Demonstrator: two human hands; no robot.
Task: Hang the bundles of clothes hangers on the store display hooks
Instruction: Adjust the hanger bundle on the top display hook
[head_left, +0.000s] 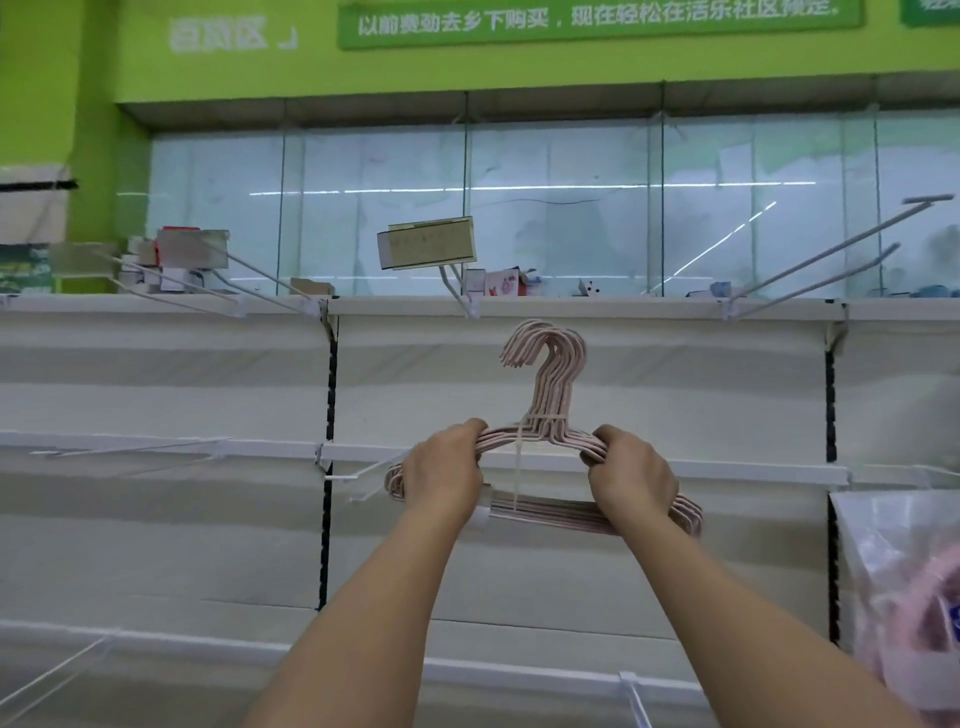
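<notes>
pink hangers, one tied bundle, are being held upright in front of the white shelving, hooks curling to the left just below the top rail. a white tie is binding them at the neck and hanging down. two hands are gripping it: the left hand is curling its fingers round the left shoulder, the right hand is clamping round the right shoulder. one display hook with a yellowish price tag is jutting out above the bundle, apart from it. more hooks are sticking out far left and right. one clear bag of pink goods is hanging at the right edge.
</notes>
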